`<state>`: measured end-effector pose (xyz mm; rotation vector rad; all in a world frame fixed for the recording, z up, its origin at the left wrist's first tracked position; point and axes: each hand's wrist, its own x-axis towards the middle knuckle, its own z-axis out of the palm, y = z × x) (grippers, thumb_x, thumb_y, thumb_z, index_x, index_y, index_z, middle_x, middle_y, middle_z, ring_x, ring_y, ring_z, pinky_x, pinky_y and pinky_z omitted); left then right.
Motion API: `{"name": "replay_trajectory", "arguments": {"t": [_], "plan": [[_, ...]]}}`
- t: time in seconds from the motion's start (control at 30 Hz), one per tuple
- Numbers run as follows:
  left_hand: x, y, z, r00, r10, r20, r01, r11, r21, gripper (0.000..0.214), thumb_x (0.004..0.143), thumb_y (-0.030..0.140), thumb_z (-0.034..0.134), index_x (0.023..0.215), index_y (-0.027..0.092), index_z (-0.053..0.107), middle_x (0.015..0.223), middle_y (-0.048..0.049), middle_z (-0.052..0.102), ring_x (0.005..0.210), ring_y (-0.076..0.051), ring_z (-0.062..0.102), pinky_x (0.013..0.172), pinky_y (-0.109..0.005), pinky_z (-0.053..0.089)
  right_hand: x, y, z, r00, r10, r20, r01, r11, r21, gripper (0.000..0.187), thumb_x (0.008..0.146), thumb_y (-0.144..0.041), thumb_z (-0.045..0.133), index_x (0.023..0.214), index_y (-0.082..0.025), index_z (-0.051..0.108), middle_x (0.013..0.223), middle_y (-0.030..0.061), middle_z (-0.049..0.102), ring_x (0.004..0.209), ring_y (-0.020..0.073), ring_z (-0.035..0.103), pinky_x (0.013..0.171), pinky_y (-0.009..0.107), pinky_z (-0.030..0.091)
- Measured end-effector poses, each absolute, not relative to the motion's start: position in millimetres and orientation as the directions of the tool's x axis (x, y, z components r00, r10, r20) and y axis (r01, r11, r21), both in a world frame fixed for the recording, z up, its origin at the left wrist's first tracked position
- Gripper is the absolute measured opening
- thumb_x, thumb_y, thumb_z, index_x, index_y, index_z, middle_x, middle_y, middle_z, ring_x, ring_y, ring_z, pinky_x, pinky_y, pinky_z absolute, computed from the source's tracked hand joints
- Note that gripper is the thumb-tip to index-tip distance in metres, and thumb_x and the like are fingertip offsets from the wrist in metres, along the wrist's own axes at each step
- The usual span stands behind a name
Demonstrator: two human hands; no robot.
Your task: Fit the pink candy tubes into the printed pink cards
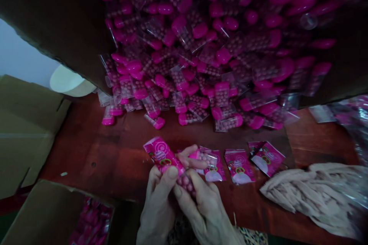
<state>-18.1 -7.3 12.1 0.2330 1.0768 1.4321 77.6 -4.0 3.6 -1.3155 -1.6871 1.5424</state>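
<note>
Before me, my left hand (pixel 159 193) pinches a printed pink sleeve (pixel 161 152), its thumb pressing on the sleeve's lower part. A clear tube of pink balls (pixel 186 184) sticks out of the sleeve's lower end. My right hand (pixel 208 199) is closed around that tube, thumb and forefinger meeting it. By the right hand's outstretched fingers is a second tube (pixel 209 159) with a pink cap; whether they grip it is unclear. Flat pink sleeves (pixel 239 166) lie in small stacks on the wooden table (pixel 120 160) just beyond the right hand.
A large heap of pink-capped tubes (pixel 178 76) spills from a dark, open box onto the table. Crumpled beige cloth (pixel 313 195) and clear plastic (pixel 359 130) lie at right. At lower left, a cardboard box (pixel 48 210) holds pink packets (pixel 92 222). A pale round object (pixel 70 80) stands behind.
</note>
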Motion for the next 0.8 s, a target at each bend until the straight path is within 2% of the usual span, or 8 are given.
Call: {"name": "replay_trajectory", "arguments": {"t": [0.1, 0.2, 0.27, 0.37, 0.47, 0.57, 0.67, 0.8], "plan": [[-19, -12, 9, -0.176, 0.883, -0.434, -0.672, 0.214, 0.709, 0.020, 0.073, 0.036, 0.063, 0.073, 0.017, 0.069, 0.083, -0.0110, 0.073, 0.118, -0.034, 0.048, 0.102, -0.050, 0.029, 80, -9, 9, -0.435, 0.871, -0.227, 0.384, -0.049, -0.922, 0.032, 0.091, -0.041, 0.040, 0.110, -0.022, 0.056, 0.075, 0.0045, 0.070, 0.056, 0.0179, 0.063, 0.052, 0.026, 0.049], [-20, -16, 4, -0.153, 0.887, -0.435, -0.681, 0.225, 0.697, 0.022, 0.073, 0.038, 0.063, 0.071, 0.017, 0.068, 0.086, -0.0117, 0.073, 0.118, -0.035, 0.048, 0.102, -0.050, 0.030, 79, -8, 14, -0.381, 0.892, -0.241, 0.385, -0.084, -0.919, 0.033, 0.090, -0.045, 0.040, 0.105, -0.023, 0.059, 0.070, 0.0046, 0.070, 0.052, 0.0187, 0.062, 0.052, 0.028, 0.049], [-21, -18, 1, -0.156, 0.882, -0.444, -0.696, 0.221, 0.684, 0.022, 0.074, 0.039, 0.063, 0.076, 0.017, 0.069, 0.091, -0.0118, 0.073, 0.116, -0.033, 0.050, 0.101, -0.049, 0.032, 78, -4, 14, -0.369, 0.891, -0.264, 0.354, -0.128, -0.926, 0.031, 0.088, -0.047, 0.044, 0.102, -0.025, 0.061, 0.072, 0.0046, 0.068, 0.058, 0.0194, 0.061, 0.055, 0.028, 0.048], [-24, -19, -1, -0.191, 0.865, -0.464, -0.701, 0.211, 0.681, 0.029, 0.077, 0.042, 0.060, 0.089, 0.018, 0.071, 0.099, -0.0120, 0.071, 0.112, -0.031, 0.055, 0.099, -0.045, 0.036, 77, 3, 6, -0.427, 0.847, -0.316, 0.208, -0.248, -0.946, 0.025, 0.086, -0.044, 0.051, 0.097, -0.023, 0.060, 0.076, 0.0028, 0.063, 0.066, 0.0170, 0.056, 0.059, 0.026, 0.045], [-27, -16, -1, -0.239, 0.860, -0.451, -0.659, 0.198, 0.726, 0.040, 0.079, 0.049, 0.055, 0.099, 0.018, 0.069, 0.103, -0.0124, 0.070, 0.112, -0.029, 0.055, 0.098, -0.043, 0.039, 75, 8, -5, -0.544, 0.762, -0.351, -0.032, -0.438, -0.899, 0.026, 0.089, -0.043, 0.047, 0.081, -0.020, 0.052, 0.063, -0.0034, 0.047, 0.055, 0.0096, 0.042, 0.051, 0.021, 0.036], [-26, -11, 0, -0.296, 0.852, -0.431, -0.581, 0.198, 0.789, 0.033, 0.081, 0.043, 0.055, 0.097, 0.018, 0.071, 0.102, -0.0109, 0.070, 0.114, -0.027, 0.053, 0.098, -0.040, 0.039, 71, 7, -12, -0.597, 0.717, -0.360, -0.159, -0.545, -0.823, 0.028, 0.091, -0.042, 0.043, 0.075, -0.019, 0.045, 0.057, -0.0068, 0.037, 0.050, 0.0070, 0.032, 0.048, 0.020, 0.029], [-20, -11, 2, -0.352, 0.805, -0.477, -0.554, 0.231, 0.800, 0.028, 0.082, 0.036, 0.054, 0.093, 0.016, 0.072, 0.102, -0.0105, 0.070, 0.113, -0.026, 0.054, 0.099, -0.039, 0.038, 68, 1, -11, -0.518, 0.771, -0.370, -0.158, -0.511, -0.845, 0.027, 0.090, -0.043, 0.045, 0.077, -0.019, 0.049, 0.061, -0.0051, 0.041, 0.055, 0.0086, 0.037, 0.051, 0.021, 0.032], [-9, -18, 2, -0.358, 0.713, -0.603, -0.668, 0.256, 0.699, 0.029, 0.081, 0.037, 0.055, 0.096, 0.017, 0.070, 0.106, -0.0109, 0.069, 0.109, -0.027, 0.057, 0.097, -0.042, 0.040, 68, -11, -10, -0.334, 0.846, -0.416, 0.035, -0.430, -0.902, 0.031, 0.086, -0.048, 0.048, 0.097, -0.020, 0.057, 0.080, 0.0019, 0.055, 0.073, 0.0154, 0.049, 0.066, 0.027, 0.040]]}}
